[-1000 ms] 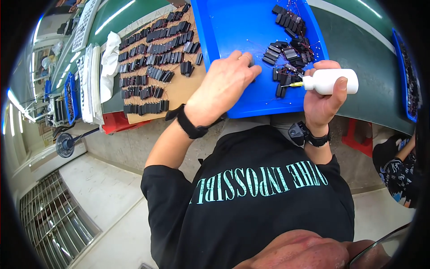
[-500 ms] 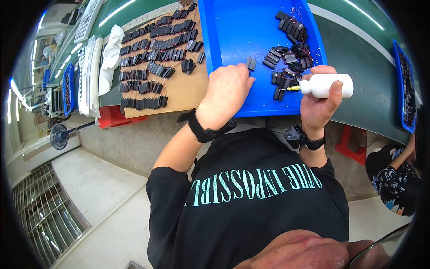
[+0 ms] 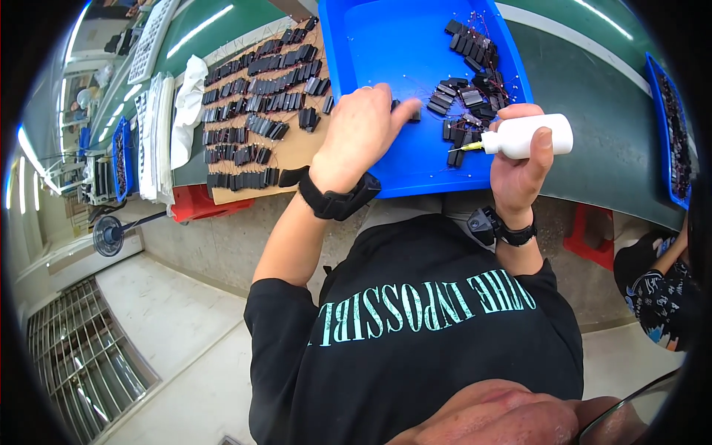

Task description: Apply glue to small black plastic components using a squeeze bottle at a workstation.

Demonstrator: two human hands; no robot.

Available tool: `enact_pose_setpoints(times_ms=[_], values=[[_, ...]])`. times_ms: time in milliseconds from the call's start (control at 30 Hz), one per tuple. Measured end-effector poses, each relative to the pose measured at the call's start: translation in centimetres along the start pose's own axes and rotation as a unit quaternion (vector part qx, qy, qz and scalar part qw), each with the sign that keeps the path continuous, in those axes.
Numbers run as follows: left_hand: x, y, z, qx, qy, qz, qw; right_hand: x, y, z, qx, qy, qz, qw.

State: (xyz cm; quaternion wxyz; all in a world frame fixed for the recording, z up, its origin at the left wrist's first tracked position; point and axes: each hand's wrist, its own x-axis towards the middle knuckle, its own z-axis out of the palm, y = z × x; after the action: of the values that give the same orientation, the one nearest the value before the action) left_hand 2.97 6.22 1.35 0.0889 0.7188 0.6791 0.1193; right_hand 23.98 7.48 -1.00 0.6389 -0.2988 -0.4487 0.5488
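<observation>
My left hand point(image 3: 363, 133) rests in a blue tray point(image 3: 386, 44), its fingertips closed on a small black part point(image 3: 412, 113). My right hand point(image 3: 519, 163) holds a white squeeze bottle point(image 3: 530, 137) on its side, the yellow nozzle pointing left toward the tray. A pile of small black parts point(image 3: 467, 96) with thin wires lies in the tray between the hands and further back. Both wrists wear black bands.
Left of the tray, a brown cardboard sheet point(image 3: 297, 148) carries rows of black parts point(image 3: 252, 96). A white cloth point(image 3: 189, 104) lies beside it. Another blue tray point(image 3: 671, 126) sits at the right. A person in dark clothes point(image 3: 656, 289) is at lower right. A fan point(image 3: 111, 236) stands on the floor.
My left hand has slid from the tray's near edge toward the pile and pinched one black part. The bottle in my right hand stays almost where it was.
</observation>
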Motion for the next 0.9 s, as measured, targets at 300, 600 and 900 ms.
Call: enact_pose_setpoints(times_ms=[300,600,900], values=[[0.9,1.3,0.9,0.011,-0.023,0.024,0.999,-0.1,-0.3,-0.9,0.004,0.0,0.012,1.0],[1.0,1.1,0.4,0.022,-0.026,0.011,0.999,0.6,-0.4,-0.4,0.012,-0.022,0.001,1.0],[-1.8,-0.5,-3.8,-0.367,-0.079,-0.154,0.914,0.8,-0.2,0.2,-0.003,-0.02,0.006,1.0]])
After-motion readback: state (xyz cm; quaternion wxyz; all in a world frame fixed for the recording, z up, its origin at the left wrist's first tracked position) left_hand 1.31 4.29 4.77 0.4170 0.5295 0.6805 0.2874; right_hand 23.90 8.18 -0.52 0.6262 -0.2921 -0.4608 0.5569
